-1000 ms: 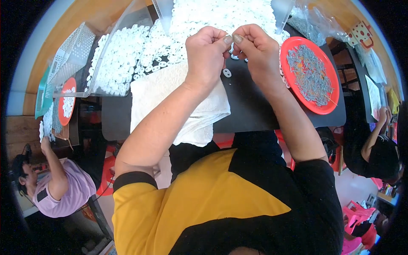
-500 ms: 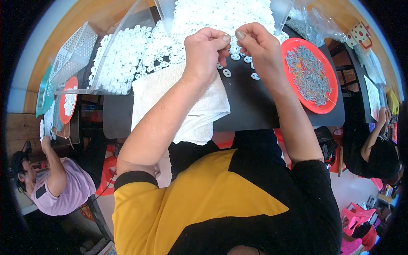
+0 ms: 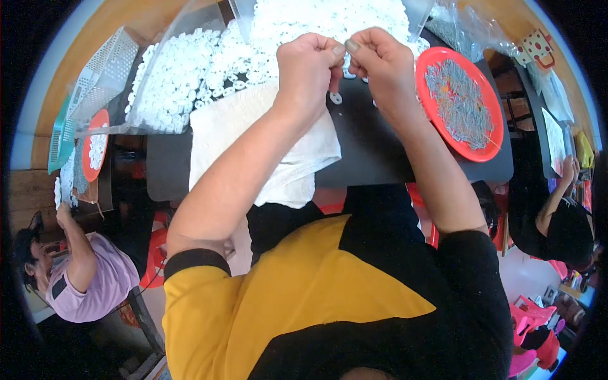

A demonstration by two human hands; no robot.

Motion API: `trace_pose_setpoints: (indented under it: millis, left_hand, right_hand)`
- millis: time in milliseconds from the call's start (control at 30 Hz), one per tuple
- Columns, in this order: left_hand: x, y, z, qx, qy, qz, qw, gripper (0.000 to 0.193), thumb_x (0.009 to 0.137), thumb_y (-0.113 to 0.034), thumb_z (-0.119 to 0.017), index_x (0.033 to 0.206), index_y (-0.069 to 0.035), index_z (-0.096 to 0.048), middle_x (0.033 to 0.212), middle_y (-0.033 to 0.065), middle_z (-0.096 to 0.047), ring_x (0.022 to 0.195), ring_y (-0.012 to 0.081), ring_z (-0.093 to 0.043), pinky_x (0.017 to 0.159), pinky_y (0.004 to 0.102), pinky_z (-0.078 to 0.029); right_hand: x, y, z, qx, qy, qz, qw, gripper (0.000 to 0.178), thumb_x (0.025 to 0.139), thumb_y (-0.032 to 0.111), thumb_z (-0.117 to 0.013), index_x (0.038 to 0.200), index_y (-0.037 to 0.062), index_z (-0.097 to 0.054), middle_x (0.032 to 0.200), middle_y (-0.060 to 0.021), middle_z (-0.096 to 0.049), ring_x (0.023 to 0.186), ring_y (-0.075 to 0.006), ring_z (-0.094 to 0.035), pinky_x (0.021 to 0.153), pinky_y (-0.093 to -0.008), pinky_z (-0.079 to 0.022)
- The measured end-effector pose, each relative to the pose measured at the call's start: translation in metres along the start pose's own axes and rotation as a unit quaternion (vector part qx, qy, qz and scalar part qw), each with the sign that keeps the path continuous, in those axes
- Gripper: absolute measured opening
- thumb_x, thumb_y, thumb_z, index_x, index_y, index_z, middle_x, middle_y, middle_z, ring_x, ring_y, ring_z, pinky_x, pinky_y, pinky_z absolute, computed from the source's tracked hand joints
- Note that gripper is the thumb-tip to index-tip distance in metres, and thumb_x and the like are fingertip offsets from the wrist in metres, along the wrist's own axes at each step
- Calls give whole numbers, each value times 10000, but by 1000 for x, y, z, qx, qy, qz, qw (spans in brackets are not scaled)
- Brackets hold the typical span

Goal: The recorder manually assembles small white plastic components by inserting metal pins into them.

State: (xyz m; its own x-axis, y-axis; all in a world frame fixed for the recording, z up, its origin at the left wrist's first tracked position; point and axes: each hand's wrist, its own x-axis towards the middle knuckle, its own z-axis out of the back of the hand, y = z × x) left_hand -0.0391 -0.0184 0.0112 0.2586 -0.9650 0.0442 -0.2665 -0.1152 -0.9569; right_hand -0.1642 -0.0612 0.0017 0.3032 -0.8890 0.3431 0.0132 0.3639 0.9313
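My left hand and my right hand meet above the far part of the dark table, thumbs and fingertips pinched close together. Whatever sits between the fingertips is hidden or too small to name. Just below my fingers lies a small white oval piece with two holes. Beyond both hands spreads a big heap of similar white pieces. Beside my right wrist stands a red plate holding many thin grey metal pieces. A folded cream cloth lies under my left forearm.
A clear plastic bin wall slants at the left of the heap. Clear plastic bags and a red-and-white dotted cup are at the far right. One person sits at left, another at right.
My hands have drawn slightly closer, their fingertips now touching or nearly so. The whole view has shifted a little, with the table appearing higher. The right-hand person's hand has moved slightly.
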Motion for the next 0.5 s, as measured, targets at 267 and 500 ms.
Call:
trace_pose_setpoints:
  millis: [267,500]
  left_hand:
    - [12,6,5,8,28,-28,999,83,822,-54,-634,792,22,-616,626,50,-572,469,94,-488,395,235,-385]
    - [12,3,17,53,34,-18,998,77,833,-74,-640,816,-3,-615,666,18,-575,519,85,-496,450,225,-394]
  right_hand:
    - [2,16,14,-33,-51,-1,998,185,868,189,-636,900,8,-659,713,0,-609,637,-58,-536,568,-221,-406]
    - [-27,40,46,-527,92,69,842,144,823,166,-638,871,34,-670,711,-112,-644,635,-233,-617,576,-340,-444]
